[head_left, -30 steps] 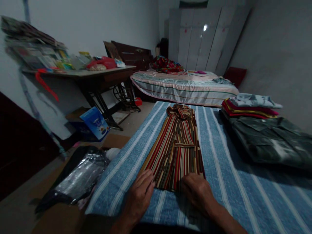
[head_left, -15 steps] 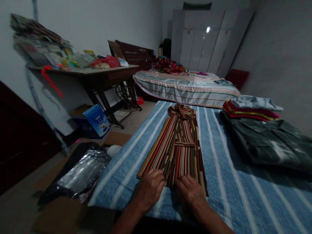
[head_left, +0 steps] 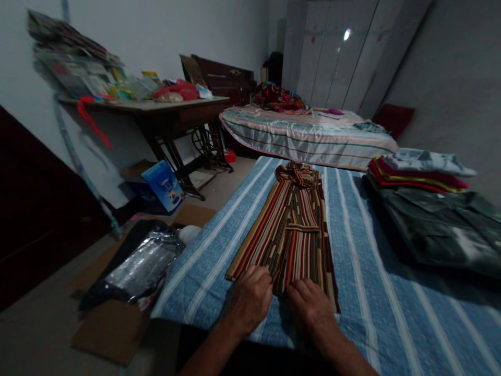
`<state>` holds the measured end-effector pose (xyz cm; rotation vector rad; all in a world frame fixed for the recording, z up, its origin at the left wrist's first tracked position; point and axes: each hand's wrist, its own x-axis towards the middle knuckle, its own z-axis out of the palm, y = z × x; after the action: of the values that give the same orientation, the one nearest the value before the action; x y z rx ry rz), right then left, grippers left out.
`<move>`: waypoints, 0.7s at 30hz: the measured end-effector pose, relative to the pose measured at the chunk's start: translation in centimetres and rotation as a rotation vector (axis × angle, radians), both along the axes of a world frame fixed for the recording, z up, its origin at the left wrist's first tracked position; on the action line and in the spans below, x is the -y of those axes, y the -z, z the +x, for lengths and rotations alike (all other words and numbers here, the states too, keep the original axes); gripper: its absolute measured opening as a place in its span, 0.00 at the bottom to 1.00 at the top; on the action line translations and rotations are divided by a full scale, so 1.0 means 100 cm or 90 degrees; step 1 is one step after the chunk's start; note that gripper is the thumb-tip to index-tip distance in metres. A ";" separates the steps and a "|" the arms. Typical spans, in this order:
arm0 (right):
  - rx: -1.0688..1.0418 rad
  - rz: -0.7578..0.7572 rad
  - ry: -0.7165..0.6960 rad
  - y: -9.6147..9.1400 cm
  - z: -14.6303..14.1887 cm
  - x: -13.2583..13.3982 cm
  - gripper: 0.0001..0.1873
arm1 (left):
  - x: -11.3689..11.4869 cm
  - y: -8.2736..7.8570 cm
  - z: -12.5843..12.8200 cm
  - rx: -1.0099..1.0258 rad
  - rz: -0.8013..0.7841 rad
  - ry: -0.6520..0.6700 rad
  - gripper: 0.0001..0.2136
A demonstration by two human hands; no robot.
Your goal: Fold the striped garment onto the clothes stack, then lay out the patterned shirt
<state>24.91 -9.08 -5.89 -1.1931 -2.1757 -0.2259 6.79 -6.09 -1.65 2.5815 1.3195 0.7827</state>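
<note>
Striped garment (head_left: pixel 297 230) lies on blue cloth (head_left: pixel 211 261); left hand (head_left: pixel 250 297), right hand (head_left: pixel 311 305) at its near hem, both curled, cannot tell if pinching; floor carton (head_left: pixel 111 331) holds clear plastic packaging (head_left: pixel 141 266); blue box (head_left: pixel 162 185) beyond, contents hidden.

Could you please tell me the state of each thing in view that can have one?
Striped garment: laid out lengthwise.
Left hand: fingers bent at the garment's near edge; grip unclear.
Right hand: likewise bent there, grip unclear.
Blue striped sheet: spread out beneath the garment.
Dark green garment: folded.
Coloured cloths: folded, piled up.
Red floral cloth: bunched up.
Wardrobe: doors appear shut.
Cardboard box: flaps open.
</note>
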 end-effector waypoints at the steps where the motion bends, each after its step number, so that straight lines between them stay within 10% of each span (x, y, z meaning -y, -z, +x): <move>1: -0.003 -0.001 0.001 0.000 0.000 0.000 0.09 | 0.000 -0.001 0.002 0.018 0.009 0.002 0.08; 21: 0.019 -0.027 0.000 -0.004 0.001 0.000 0.12 | 0.004 0.007 0.007 0.050 0.005 0.066 0.07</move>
<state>25.03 -9.04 -5.50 -1.2205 -2.2159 -0.1999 7.51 -6.46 -2.34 2.5731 1.1530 0.8635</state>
